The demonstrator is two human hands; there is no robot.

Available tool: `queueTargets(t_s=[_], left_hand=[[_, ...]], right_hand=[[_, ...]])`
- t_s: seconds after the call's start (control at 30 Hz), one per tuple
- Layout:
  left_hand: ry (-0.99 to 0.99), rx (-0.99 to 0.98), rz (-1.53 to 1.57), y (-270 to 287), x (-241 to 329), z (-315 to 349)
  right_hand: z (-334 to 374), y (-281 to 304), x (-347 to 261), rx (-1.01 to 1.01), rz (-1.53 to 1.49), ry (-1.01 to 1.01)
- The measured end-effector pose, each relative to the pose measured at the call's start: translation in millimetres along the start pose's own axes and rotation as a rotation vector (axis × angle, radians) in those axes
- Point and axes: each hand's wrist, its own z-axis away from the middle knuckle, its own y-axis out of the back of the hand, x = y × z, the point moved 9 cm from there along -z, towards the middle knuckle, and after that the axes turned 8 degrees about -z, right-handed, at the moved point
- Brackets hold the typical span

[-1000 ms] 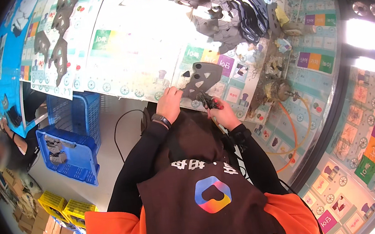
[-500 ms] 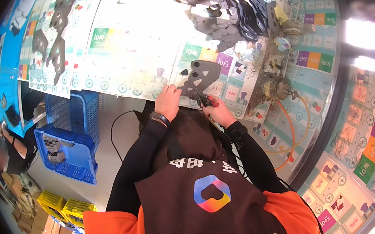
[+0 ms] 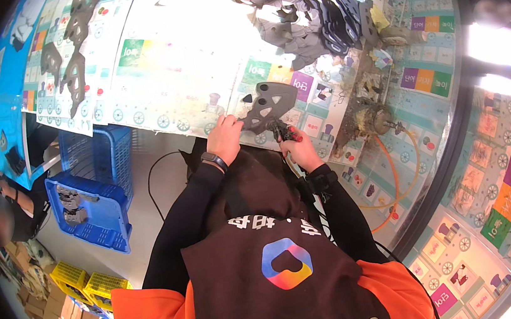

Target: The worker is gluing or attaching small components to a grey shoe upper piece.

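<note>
A dark grey plastic part [image 3: 277, 99] with cut-out holes lies on the near edge of the paper-covered table, in front of me. At its left end my left hand [image 3: 224, 134] is closed, the fingertips pinching the part's edge. My right hand [image 3: 300, 150] wraps round a red-handled hand tool [image 3: 280, 130] with a dark head, which looks like nippers or pliers. The tool's head meets the near edge of the part; its jaws are too small to make out. A dark watch band [image 3: 215, 160] circles my left wrist.
A large pile of similar dark parts [image 3: 340, 17] lies at the back right, and several more [image 3: 77, 73] at the far left. Blue crates [image 3: 91, 210] stand left on the floor, near another person. A dirty round fixture [image 3: 377, 119] with an orange hose [image 3: 394, 175] is at right.
The tool's head has turned and shifted slightly to the right along the part. My left hand keeps its hold, moved a little left and down with the part.
</note>
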Motion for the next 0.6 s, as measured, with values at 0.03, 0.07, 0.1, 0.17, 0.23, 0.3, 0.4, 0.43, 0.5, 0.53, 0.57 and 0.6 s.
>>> queueTargets(t_s=[0.03, 0.07, 0.1, 0.17, 0.23, 0.3, 0.4, 0.43, 0.5, 0.53, 0.57, 0.6], left_hand=[[0.000, 0.000, 0.000, 0, 0, 0], [0.005, -0.009, 0.003, 0, -1, 0], [0.011, -0.017, 0.007, -1, -1, -1], [0.009, -0.009, 0.008, -1, -1, 0], [0.006, -0.001, 0.009, 1, -1, 0], [0.001, 0.007, 0.018, 1, 0, -1], [-0.010, -0.004, 0.009, 0, 0, -1], [-0.010, -0.004, 0.010, 1, 0, -1], [-0.008, -0.014, 0.012, 0, 0, -1], [-0.009, -0.014, 0.013, 0, -1, -1], [-0.007, -0.017, 0.015, -1, -1, -1], [-0.006, -0.020, 0.016, 0, -1, -1]], right_hand=[[0, 2, 0, 0.008, -0.032, 0.000], [0, 3, -1, 0.009, -0.032, 0.000], [0, 4, -2, 0.007, -0.034, -0.004], [0, 6, -4, 0.006, -0.035, -0.008], [0, 9, -5, 0.027, -0.037, -0.015], [-1, 12, -5, 0.039, -0.072, -0.005], [-3, 18, -4, 0.052, -0.116, -0.001], [-4, 20, -3, 0.053, -0.125, -0.007], [-5, 22, -3, 0.059, -0.137, -0.006], [-5, 23, -4, 0.063, -0.149, -0.006], [-6, 25, -4, 0.065, -0.149, -0.005], [-6, 25, -4, 0.056, -0.160, -0.004]])
